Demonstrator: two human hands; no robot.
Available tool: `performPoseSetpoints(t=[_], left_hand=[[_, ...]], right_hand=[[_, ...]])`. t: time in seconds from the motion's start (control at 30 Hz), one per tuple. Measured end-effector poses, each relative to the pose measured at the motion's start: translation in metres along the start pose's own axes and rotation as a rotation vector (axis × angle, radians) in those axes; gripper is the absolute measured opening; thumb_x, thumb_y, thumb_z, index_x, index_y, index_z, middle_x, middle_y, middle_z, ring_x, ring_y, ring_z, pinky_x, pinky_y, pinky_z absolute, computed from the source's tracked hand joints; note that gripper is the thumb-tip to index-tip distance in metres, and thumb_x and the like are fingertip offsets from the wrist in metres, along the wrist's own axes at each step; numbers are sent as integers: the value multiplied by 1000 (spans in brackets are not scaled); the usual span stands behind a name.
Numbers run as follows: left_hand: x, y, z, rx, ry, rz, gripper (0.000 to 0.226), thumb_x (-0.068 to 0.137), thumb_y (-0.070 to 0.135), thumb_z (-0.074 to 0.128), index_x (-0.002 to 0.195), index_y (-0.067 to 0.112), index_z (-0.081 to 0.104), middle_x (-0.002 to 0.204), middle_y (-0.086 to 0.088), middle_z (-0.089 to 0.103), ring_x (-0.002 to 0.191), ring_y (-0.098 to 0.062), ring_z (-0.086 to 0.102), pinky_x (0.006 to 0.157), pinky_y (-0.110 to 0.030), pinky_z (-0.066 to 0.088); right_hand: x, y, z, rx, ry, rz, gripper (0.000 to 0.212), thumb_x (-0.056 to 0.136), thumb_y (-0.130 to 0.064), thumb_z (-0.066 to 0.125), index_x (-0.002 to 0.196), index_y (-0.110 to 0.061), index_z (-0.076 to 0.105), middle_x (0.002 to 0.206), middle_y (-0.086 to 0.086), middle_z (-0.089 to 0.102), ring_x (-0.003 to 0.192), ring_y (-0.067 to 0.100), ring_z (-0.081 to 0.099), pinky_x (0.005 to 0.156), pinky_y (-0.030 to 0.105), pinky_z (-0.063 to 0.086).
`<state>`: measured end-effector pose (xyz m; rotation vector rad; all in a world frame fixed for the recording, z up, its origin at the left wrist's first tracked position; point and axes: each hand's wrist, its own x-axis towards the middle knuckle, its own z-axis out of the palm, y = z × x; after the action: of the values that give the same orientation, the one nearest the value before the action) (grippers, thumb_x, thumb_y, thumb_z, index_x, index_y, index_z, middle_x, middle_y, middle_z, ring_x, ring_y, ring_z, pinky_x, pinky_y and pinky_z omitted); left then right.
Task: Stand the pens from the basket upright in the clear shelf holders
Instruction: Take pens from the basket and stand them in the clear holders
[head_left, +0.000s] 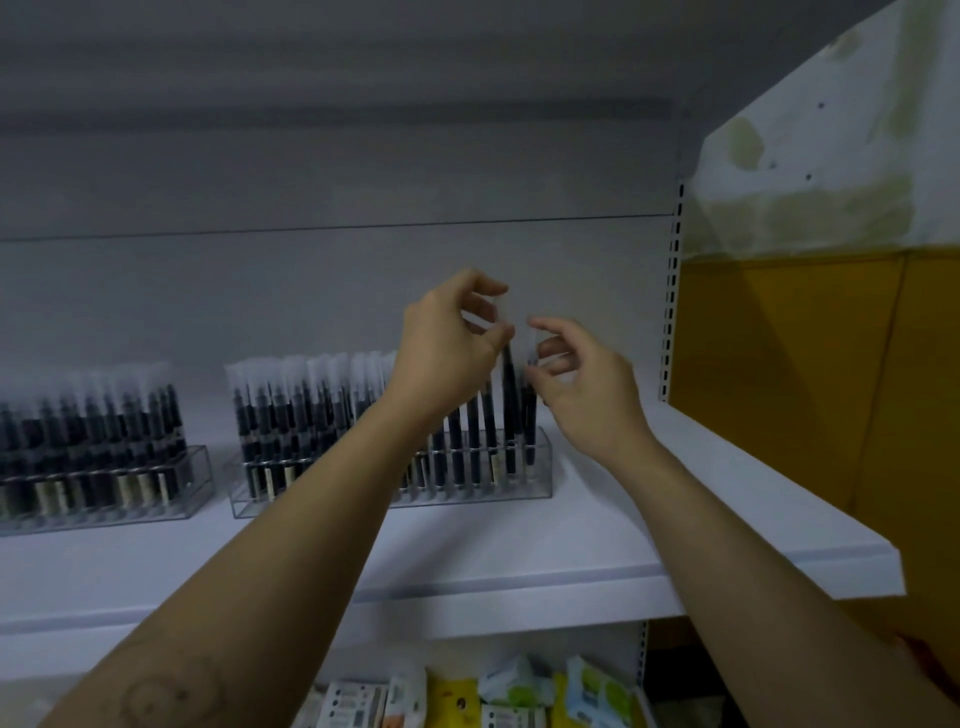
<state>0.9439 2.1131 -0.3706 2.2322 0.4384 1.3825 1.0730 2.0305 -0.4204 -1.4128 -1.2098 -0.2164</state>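
Two clear holders sit on a white shelf (519, 551), side by side and apart. The left holder (200, 478) is packed with dark pens in clear sleeves, all upright. The right holder (543, 483) is packed along its left and middle too; its rows of pens (291, 415) stand upright, partly hidden behind the person's left forearm.

Both bare arms reach up and in from below, to the right end of the right holder.

Left hand (447, 338): fingers curled, thumb and fingertips closed in a pinch on the top of one dark pen (509, 395). That pen stands near upright, its lower end down in the last slots of the right holder, its top higher than its neighbours'.

Right hand (582, 384): fingers loosely curled, thumb and forefinger a narrow gap apart, just beside the pale top of a second pen (530, 415) that stands at the holder's far right end. Blur here; I cannot tell whether the hand holds that top or only hovers at it.

The two hands are close, not touching.

Behind the shelf is a grey back panel, with a slotted upright rail (672, 291) at its right edge. Beyond the rail is a wall (779, 389), yellow below, stained white above. Under the shelf, a lower level holds small packets (467, 696) in white, yellow and green.
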Motion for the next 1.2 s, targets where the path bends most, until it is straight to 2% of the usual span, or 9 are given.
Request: performPoseSetpoints(t=[0.17,0.43,0.6,0.67,0.73,0.83,0.93,1.03,1.2], left_hand=[[4,0,-1,27,-19,-5,26,87,20,70,111,26,61,95,12,59,75,-4,64,56,-15,52],[1,5,0,98,-62,38,27,87,18,70,111,24,61,92,13,58,73,-10,67,62,-25,58],[-4,3,6,185,-97,12,22,87,25,71,107,24,63,84,12,61,78,-7,65,76,-32,58],[-7,1,11,290,-98,2,22,86,34,70,106,29,62,85,17,61,87,-8,63,94,-36,45],[-8,-2,13,368,-99,-10,20,87,38,68,104,32,62,90,17,63,95,-9,59,101,-39,29],[-11,-8,16,434,-93,26,19,87,40,65,104,32,63,109,13,64,113,-14,54,111,-50,24],[-12,-12,14,498,-82,39,22,86,44,65,105,32,64,126,7,56,127,-22,42,114,-57,17],[-14,-16,11,513,-90,70,24,87,44,64,108,32,64,128,7,55,130,-21,39,116,-57,10],[-21,-16,4,667,-127,185,40,91,43,59,130,35,56,136,10,52,137,-14,34,117,-55,-6]], right_hand=[[-13,9,9,-67,2,-31,44,89,-12,67,129,-28,57,99,-8,58,84,4,58,73,14,47],[-30,17,18,-84,41,-17,54,94,-16,61,141,-36,43,102,-9,56,87,7,57,79,31,57],[-36,16,16,-96,36,-11,59,95,-17,60,145,-37,37,100,-9,56,84,7,55,77,31,55],[-37,16,17,-123,39,-9,59,95,-18,60,146,-36,36,100,-8,56,83,7,55,77,29,55],[-38,16,17,-147,43,-12,59,95,-18,59,146,-34,35,99,-7,56,82,7,55,76,27,55],[-38,17,18,-153,42,-21,59,95,-19,58,147,-34,35,97,-8,56,81,6,55,73,25,53],[-38,17,18,-156,40,-14,58,96,-20,57,147,-35,35,98,-8,56,80,5,55,72,23,51],[-39,17,18,-166,41,-12,58,95,-21,58,146,-36,34,101,-8,58,81,5,55,74,25,52],[-37,12,15,-143,48,21,62,94,-19,61,147,-36,33,98,-7,59,84,4,56,78,29,54]])
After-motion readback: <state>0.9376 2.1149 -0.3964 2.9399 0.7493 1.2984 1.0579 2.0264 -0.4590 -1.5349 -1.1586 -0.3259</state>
